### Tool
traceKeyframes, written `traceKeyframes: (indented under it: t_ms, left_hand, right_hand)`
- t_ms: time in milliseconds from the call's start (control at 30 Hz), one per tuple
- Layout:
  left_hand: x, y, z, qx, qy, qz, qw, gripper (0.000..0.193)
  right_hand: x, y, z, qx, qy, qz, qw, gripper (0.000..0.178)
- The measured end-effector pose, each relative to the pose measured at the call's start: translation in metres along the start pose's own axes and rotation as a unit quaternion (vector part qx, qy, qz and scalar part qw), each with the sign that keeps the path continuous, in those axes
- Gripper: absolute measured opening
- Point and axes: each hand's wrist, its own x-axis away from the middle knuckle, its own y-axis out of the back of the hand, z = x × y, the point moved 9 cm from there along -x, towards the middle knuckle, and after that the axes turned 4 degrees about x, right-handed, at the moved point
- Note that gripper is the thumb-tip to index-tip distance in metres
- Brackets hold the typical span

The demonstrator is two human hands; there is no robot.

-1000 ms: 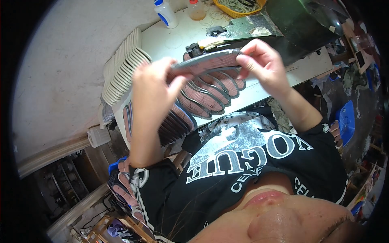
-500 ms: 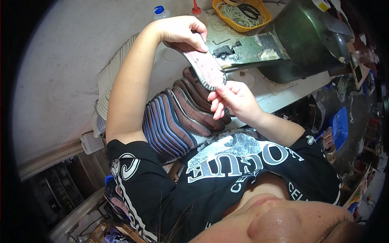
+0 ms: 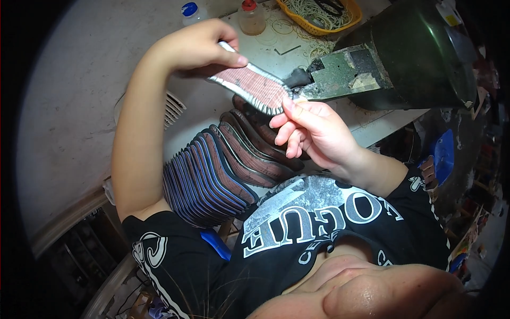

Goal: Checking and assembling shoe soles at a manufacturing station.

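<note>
A shoe insole (image 3: 259,88) with a reddish-brown lined face and a pleated white rim is stretched between my two hands. My left hand (image 3: 210,47) grips its far-left end, thumb on top and fingers curled under. At the rounded near-right end, my right hand (image 3: 319,127) pinches the pleated rim between thumb and forefinger, the other fingers loosely curled. That end lies at the tip of a green machine arm (image 3: 345,72); whether it touches is hidden. Below the insole stands a row of similar brown insoles (image 3: 212,170), with dark and bluish edges, packed on edge.
The arm runs right into a bulky dark green machine body (image 3: 419,58). Behind are a yellow basket (image 3: 303,24) of pale cords, a red-capped bottle (image 3: 251,21), a blue-capped bottle (image 3: 192,15) and a hex key (image 3: 287,50). Ribbed pale pieces (image 3: 173,110) lie beside my left forearm.
My left hand has moved left with its end of the insole. The insole's rim shows white where it showed black. Fewer pale ribbed pieces are visible at the left.
</note>
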Motion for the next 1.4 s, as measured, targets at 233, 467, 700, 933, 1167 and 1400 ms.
traceKeyframes:
  t_ms: [233, 467, 700, 933, 1167, 1400]
  left_hand:
    - [0.131, -0.012, -0.003, 0.21, -0.071, -0.29, 0.931, 0.022]
    - [0.191, -0.063, -0.04, -0.033, -0.148, -0.415, 0.897, 0.024]
    - [0.175, -0.167, 0.004, 0.272, -0.08, -0.209, 0.936, 0.025]
    - [0.16, -0.186, 0.051, -0.139, 0.055, -0.509, 0.848, 0.018]
    - [0.151, -0.224, 0.055, -0.213, 0.147, -0.395, 0.881, 0.032]
    - [0.172, -0.201, 0.062, -0.183, 0.131, -0.436, 0.871, 0.013]
  right_hand:
    - [0.021, 0.022, -0.016, 0.142, -0.047, 0.096, 0.984, 0.034]
    - [0.054, -0.037, 0.03, 0.458, 0.289, 0.07, 0.838, 0.027]
    - [0.062, -0.082, 0.07, 0.552, 0.448, -0.003, 0.703, 0.027]
    - [0.014, -0.065, -0.073, 0.759, 0.37, 0.104, 0.526, 0.052]
    - [0.005, -0.036, -0.105, 0.807, 0.348, 0.053, 0.473, 0.049]
    - [0.028, -0.046, -0.083, 0.702, 0.4, 0.128, 0.575, 0.03]
